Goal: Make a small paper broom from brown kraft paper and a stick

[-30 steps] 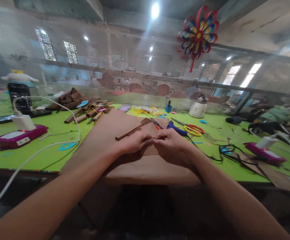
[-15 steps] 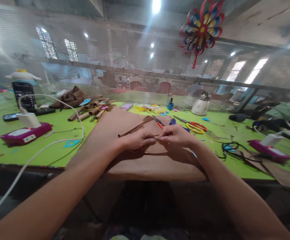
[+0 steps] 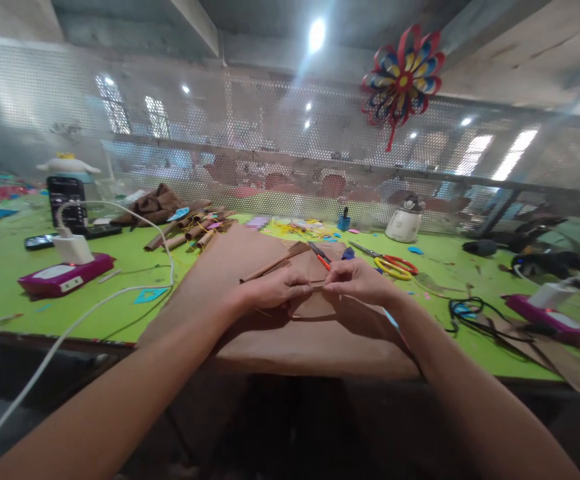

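Observation:
My left hand and my right hand meet over a large sheet of brown paper. Fingers pinched, both grip a thin brown strip, which spans the small gap between the fingertips. Its material looks like paper, though most of it is hidden. Just beyond my left hand lies a fringed brown paper roll with loose narrow strips near it. Red-handled pliers or snips rest past my fingertips. To the right of them are scissors with red and yellow handles.
Brown rolled tubes are piled at the back left. Purple power strips with white chargers sit on both sides, a white cable running past my left arm. A blue bottle, a white jug and black cable stand or lie rightward.
The view has shifted slightly, so everything sits a little lower in the picture. My fingertips are slightly farther apart, with more of the strip showing between them.

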The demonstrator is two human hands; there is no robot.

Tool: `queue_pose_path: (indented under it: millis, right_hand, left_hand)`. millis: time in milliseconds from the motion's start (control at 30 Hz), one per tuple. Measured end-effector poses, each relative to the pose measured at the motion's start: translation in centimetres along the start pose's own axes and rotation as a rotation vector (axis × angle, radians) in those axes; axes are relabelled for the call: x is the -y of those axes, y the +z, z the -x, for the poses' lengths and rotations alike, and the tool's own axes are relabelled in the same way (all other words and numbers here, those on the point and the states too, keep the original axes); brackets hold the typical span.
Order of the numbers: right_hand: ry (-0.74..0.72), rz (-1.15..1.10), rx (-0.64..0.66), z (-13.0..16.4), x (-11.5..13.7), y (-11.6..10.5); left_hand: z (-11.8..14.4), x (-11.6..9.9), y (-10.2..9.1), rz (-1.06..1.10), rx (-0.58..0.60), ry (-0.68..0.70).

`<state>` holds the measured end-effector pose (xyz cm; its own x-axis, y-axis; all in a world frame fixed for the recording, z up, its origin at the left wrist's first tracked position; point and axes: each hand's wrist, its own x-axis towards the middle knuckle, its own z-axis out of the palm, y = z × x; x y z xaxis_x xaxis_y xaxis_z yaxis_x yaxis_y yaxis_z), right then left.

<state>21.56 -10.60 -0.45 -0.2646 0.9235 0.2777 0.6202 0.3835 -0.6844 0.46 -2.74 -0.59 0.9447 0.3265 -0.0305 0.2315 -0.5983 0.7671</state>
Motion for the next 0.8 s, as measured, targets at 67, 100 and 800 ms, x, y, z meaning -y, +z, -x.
queue_pose_path:
  millis: [67,100,800]
  right_hand:
    - [0.008,-0.031,-0.008,0.0,-0.3,0.0]
    - [0.015,-0.051,-0.007,0.0,-0.5,0.0]
    - [0.044,-0.006,0.008,-0.2,0.4,1.0]
  left_hand:
    - [0.1,-0.2,-0.1,-0.016,-0.009,0.03]
    - [0.1,-0.3,-0.2,-0.018,-0.013,0.04]
    - [0.6,-0.9,-0.3,-0.14,-0.058,0.011]
